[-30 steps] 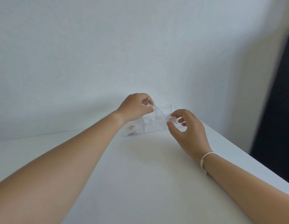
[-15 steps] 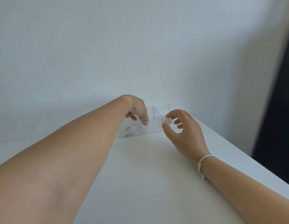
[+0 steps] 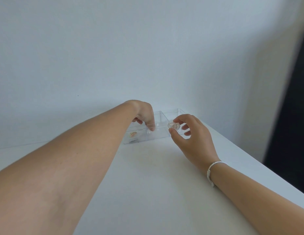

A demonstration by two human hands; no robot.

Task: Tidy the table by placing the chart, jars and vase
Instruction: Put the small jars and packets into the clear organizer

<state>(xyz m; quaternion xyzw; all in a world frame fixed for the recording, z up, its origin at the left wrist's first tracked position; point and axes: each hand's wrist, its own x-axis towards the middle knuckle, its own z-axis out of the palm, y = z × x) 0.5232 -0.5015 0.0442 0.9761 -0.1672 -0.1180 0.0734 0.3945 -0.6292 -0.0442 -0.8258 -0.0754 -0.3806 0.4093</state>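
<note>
A clear plastic divided box (image 3: pixel 158 137) stands at the far side of the white table (image 3: pixel 147 184), against the wall. My left hand (image 3: pixel 145 114) reaches down into its middle compartment, fingertips near the bottom; whether they hold anything is hidden. My right hand (image 3: pixel 192 138) pinches a small clear round jar (image 3: pixel 173 125) between thumb and forefinger, just above the box's right compartment. A small orange-and-white item (image 3: pixel 133 134) lies in the left compartment.
The table's right edge (image 3: pixel 259 168) runs diagonally, with a dark area beyond it. A pale wall rises directly behind the box. A thin white bracelet (image 3: pixel 211 168) circles my right wrist.
My left hand dropped from above the divider down into the middle compartment. My right hand stayed beside the box with the small jar, turning it slightly.
</note>
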